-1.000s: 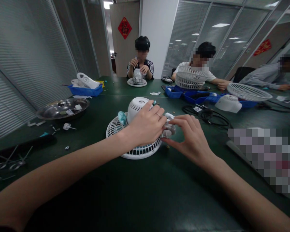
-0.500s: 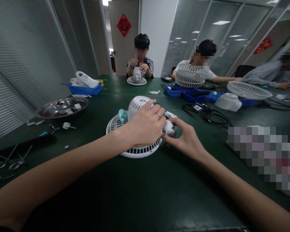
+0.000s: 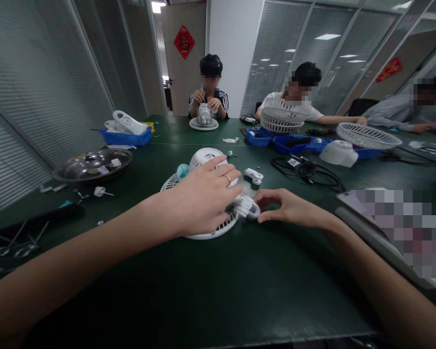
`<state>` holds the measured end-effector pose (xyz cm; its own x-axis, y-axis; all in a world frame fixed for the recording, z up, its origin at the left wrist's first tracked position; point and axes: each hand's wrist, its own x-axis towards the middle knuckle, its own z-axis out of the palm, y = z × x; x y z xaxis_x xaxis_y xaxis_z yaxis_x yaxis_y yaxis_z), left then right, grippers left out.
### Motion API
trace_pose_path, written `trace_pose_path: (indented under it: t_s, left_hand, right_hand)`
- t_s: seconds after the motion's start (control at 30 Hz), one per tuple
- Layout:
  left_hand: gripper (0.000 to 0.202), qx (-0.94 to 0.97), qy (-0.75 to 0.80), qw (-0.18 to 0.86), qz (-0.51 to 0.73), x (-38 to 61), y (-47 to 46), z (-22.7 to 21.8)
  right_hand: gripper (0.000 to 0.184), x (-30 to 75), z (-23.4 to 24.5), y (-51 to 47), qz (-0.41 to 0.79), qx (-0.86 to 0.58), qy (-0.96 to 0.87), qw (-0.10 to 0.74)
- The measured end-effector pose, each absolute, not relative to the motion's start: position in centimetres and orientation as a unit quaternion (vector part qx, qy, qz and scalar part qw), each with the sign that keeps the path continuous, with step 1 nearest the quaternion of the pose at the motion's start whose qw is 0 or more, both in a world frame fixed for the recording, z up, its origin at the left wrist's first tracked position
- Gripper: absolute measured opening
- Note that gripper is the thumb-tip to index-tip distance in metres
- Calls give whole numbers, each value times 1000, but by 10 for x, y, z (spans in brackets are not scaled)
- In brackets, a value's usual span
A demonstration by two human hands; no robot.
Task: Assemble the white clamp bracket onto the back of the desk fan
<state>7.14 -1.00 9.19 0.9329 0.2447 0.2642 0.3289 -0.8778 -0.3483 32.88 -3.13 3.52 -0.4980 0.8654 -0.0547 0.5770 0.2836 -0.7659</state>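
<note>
A small white fan lies with its slotted grille [image 3: 218, 231] down on the table, its rounded motor housing [image 3: 203, 157] upward. My left hand [image 3: 203, 198] is closed over the housing, hiding much of it. At the fan's right side juts a white plastic joint piece [image 3: 247, 207]. The thumb and forefinger of my right hand [image 3: 288, 207] pinch its outer end. Beside the housing is a turquoise part [image 3: 182, 171]. Behind my right hand lie a loose white plastic part [image 3: 254, 175] and a small turquoise-tipped piece [image 3: 231, 154].
To the left stand a metal bowl [image 3: 94, 165] with small parts and a blue tray [image 3: 127, 137] of white pieces. Black cable [image 3: 308, 174] coils at right, near a pixelated flat object [image 3: 392, 232]. Across the table [image 3: 203, 286], a person [image 3: 208, 92] handles another fan; other people sit at right.
My right hand has shifted slightly right and down, and the white joint piece now sticks out further from the fan. My left hand stays over the housing, moved slightly left.
</note>
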Motion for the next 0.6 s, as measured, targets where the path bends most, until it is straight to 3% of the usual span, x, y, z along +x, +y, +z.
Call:
trace_pose_path:
  t_s: [0.17, 0.37, 0.47, 0.6]
  left_hand:
    - [44, -979, -125, 141, -82, 36, -22, 102]
    - [54, -978, -161, 111, -72, -7, -31, 107]
    - [60, -958, -234, 97, -137, -22, -28, 98]
    - [84, -888, -381, 25, -255, -42, -6, 64]
  right_hand:
    - [51, 320, 26, -32, 324, -476, -801, 167]
    - [29, 316, 16, -26, 304, -462, -818, 155]
    - [27, 314, 14, -25, 311, -468, -813, 151]
    - [27, 315, 13, -24, 311, -496, -799, 139]
